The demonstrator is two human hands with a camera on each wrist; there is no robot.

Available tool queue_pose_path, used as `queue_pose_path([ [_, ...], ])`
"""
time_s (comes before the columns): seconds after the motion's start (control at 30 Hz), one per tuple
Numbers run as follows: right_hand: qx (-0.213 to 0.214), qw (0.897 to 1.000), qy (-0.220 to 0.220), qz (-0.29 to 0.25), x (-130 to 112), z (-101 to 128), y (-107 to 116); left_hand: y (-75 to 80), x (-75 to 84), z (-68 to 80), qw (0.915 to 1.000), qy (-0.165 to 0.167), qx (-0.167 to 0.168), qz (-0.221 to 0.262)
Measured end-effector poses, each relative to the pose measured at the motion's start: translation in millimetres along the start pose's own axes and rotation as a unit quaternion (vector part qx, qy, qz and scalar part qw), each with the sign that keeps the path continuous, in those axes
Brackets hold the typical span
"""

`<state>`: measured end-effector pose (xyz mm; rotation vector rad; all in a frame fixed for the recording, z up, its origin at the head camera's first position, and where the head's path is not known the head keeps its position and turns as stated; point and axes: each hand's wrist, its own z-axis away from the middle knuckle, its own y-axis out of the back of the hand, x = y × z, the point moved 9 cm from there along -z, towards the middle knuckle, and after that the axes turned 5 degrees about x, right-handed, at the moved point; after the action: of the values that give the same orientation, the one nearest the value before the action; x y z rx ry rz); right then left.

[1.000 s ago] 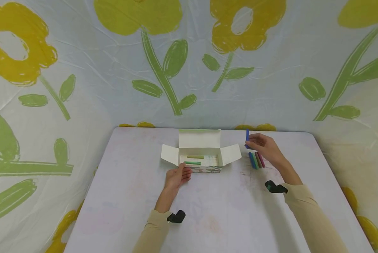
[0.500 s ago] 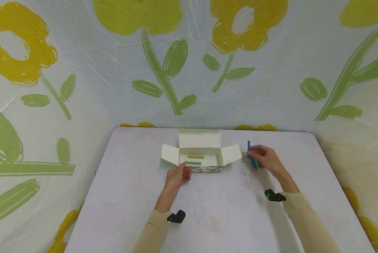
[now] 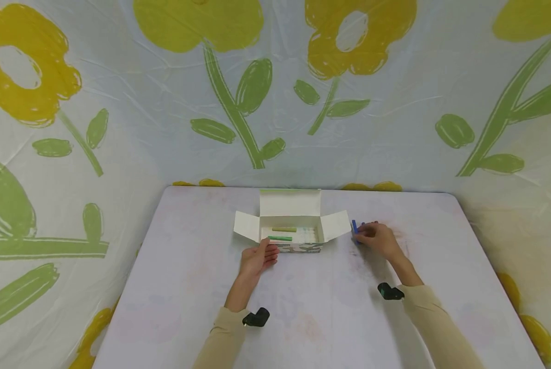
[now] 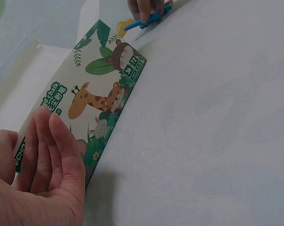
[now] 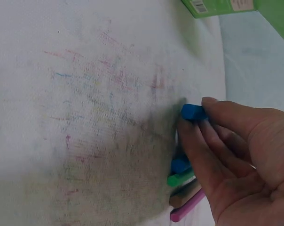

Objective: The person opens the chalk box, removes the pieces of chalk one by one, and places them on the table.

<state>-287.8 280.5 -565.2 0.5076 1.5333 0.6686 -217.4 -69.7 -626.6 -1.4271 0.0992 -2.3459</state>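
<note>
An open chalk box (image 3: 305,248) with animal pictures stands on the table. A green chalk stick (image 3: 281,238) and an olive one (image 3: 284,229) lie inside, near paler sticks. My left hand (image 3: 253,260) holds the box's front wall, thumb at the rim and fingers along the printed side (image 4: 99,101). Between thumb and fingertips, my right hand (image 3: 380,241) pinches a blue chalk stick (image 5: 193,112) just right of the box. Beneath that hand lies a row of chalk: another blue stick (image 5: 180,165), a green one (image 5: 181,178), a brown one (image 5: 183,195) and a pink one (image 5: 186,208).
The box's side flaps spread outward, the right flap (image 3: 336,225) close to the held chalk. Its lid (image 3: 290,203) stands up at the back. Coloured chalk smears mark the white tabletop (image 3: 312,307). A flower-print cloth (image 3: 164,102) hangs behind the table.
My right hand has come down and left with the blue chalk, from above the row to close by the box's right flap. The left hand stays at the box.
</note>
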Motion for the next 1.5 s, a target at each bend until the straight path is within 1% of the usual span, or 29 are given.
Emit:
queue_pose_path([
  [0.3, -0.003, 0.999, -0.008, 0.052, -7, -4, -7, -1.5, 2.9, 3.2, 1.0000, 0.002, 0.003, -0.005],
  [0.5, 0.002, 0.998, -0.005, 0.067, -13, -4, -7, -0.1, 0.1, 1.2, 1.0000, 0.007, 0.004, 0.001],
  [0.6, 0.008, 0.998, -0.008, 0.060, -14, -5, -3, 0.6, -1.2, 0.8, 1.0000, 0.007, 0.004, 0.004],
  [0.73, 0.021, 0.999, 0.003, 0.043, -22, -8, 5, 0.8, -1.4, 0.2, 1.0000, 0.003, 0.004, 0.004],
  [0.93, 0.034, 0.999, 0.020, 0.030, -39, -13, 19, 0.8, -0.8, -1.2, 1.0000, -0.002, 0.004, 0.000],
  [1.23, 0.064, 0.997, 0.049, 0.014, -70, -18, 41, 0.8, -1.0, -0.8, 1.0000, 0.001, 0.000, 0.002],
  [1.37, 0.070, 0.996, 0.061, 0.002, -82, -21, 43, 0.4, -0.2, -0.4, 1.0000, 0.000, 0.002, 0.003],
  [1.5, 0.065, 0.995, 0.069, -0.016, -96, -23, 40, 0.6, -0.5, -0.8, 1.0000, 0.002, 0.007, 0.005],
])
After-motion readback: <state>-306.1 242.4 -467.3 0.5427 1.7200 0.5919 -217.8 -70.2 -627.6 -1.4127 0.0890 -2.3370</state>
